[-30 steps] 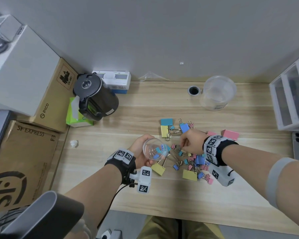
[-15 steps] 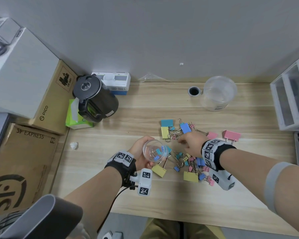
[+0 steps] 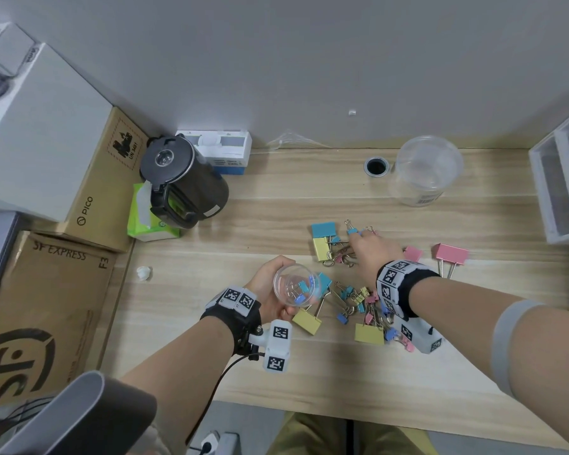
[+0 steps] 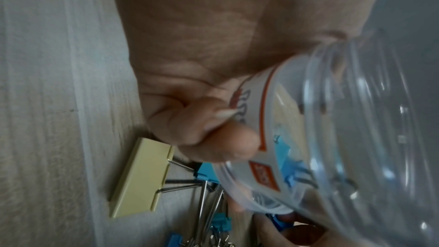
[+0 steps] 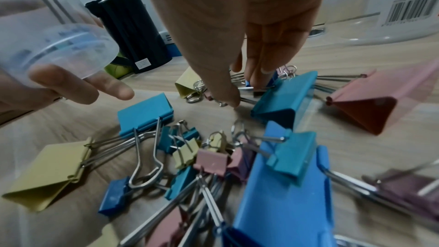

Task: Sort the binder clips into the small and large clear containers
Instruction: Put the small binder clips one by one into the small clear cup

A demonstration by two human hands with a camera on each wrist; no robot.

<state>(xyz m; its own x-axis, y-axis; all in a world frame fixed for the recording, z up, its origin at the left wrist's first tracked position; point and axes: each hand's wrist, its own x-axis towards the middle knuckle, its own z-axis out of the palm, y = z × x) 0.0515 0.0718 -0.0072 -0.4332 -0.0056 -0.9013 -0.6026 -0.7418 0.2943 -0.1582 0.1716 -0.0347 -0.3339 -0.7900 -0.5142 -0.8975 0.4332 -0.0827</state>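
Binder clips (image 3: 358, 300), coloured metal, lie scattered on the wooden worktop (image 3: 276, 205) below the right grip (image 3: 370, 247), which has been moved farther out, fingers extended, reaching a small blue clip (image 5: 249, 83). The left grip (image 3: 270, 290) still clasps the small clear container (image 3: 296, 285); another small clip seems next.
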